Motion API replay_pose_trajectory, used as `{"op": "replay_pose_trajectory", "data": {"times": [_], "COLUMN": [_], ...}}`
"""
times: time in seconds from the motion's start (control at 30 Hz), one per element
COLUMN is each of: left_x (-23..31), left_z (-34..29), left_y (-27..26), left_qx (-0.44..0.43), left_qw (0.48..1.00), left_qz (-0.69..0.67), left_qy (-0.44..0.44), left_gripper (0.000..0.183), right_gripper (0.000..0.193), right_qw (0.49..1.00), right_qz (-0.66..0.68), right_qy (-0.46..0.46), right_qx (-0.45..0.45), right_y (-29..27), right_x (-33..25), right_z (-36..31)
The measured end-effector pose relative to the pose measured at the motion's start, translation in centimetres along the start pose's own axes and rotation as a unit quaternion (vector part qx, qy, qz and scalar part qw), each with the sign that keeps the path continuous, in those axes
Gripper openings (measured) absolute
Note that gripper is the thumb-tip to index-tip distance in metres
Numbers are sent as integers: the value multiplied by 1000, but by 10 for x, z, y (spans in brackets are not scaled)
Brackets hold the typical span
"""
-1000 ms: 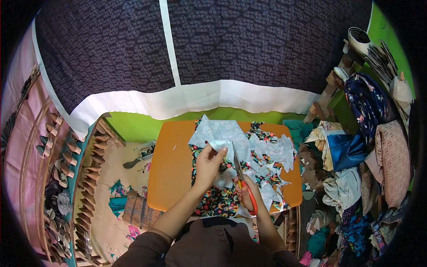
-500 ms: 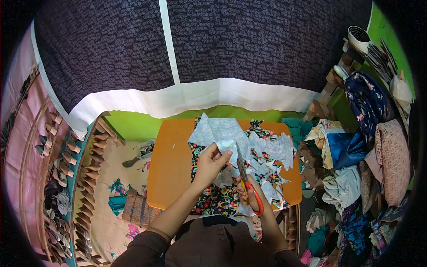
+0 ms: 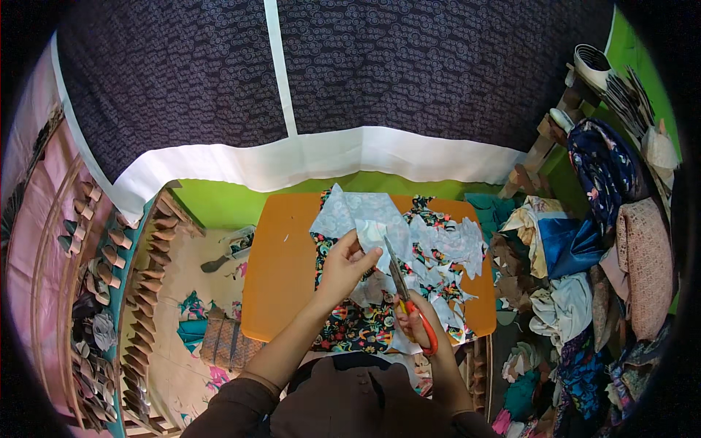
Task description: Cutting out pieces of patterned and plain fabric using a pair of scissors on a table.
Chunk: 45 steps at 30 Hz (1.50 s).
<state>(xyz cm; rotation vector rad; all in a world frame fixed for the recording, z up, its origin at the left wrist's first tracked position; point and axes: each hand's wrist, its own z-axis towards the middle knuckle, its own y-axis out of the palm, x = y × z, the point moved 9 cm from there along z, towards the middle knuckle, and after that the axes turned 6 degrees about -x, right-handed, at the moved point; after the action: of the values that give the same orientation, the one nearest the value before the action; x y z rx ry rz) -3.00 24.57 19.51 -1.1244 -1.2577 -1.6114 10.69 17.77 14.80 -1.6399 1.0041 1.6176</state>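
Observation:
My left hand (image 3: pixel 346 264) pinches a small pale piece of fabric (image 3: pixel 372 235) above the middle of the orange table (image 3: pixel 281 270). In my right hand (image 3: pixel 421 321) is a pair of scissors (image 3: pixel 399 277) with red and yellow handles, its blades pointing up and left to the right edge of that piece. Whether the blades are parted is too small to make out. Under both hands lies dark floral fabric (image 3: pixel 355 328), print side up. Cut pieces with pale backs (image 3: pixel 445 244) overlap it at the right, and a larger pale-backed piece (image 3: pixel 350 206) lies beyond my left hand.
Wooden shoe lasts (image 3: pixel 150 292) stand in rows on a rack at the left. Piled fabrics (image 3: pixel 562 306) fill the right side. A dark patterned curtain (image 3: pixel 190 87) with a white border hangs behind the table. Scraps (image 3: pixel 193 332) and a brown woven bag (image 3: pixel 226 343) lie on the floor.
The pale piece has turned slightly in my left hand and shows more of its face. The scissors have shifted a little downward, with their tips lower along its edge.

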Motion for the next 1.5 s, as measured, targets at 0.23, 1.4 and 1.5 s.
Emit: {"op": "replay_pose_trajectory", "data": {"times": [0.23,1.4,1.5], "left_x": [-5,-8,-7], "left_z": [0,-1,-6], "left_y": [5,2,15], "left_qx": [-37,-51,-114], "left_qw": [999,994,991], "left_qz": [2,80,41], "left_qy": [-19,-56,-54], "left_gripper": [48,68,67], "right_gripper": [77,71,70], "right_qw": [998,998,997], "right_qz": [47,49,71], "right_qy": [-18,22,-4], "right_qx": [-47,-31,-42], "right_y": [9,9,14], "right_x": [1,6,3], "right_z": [3,3,7]}}
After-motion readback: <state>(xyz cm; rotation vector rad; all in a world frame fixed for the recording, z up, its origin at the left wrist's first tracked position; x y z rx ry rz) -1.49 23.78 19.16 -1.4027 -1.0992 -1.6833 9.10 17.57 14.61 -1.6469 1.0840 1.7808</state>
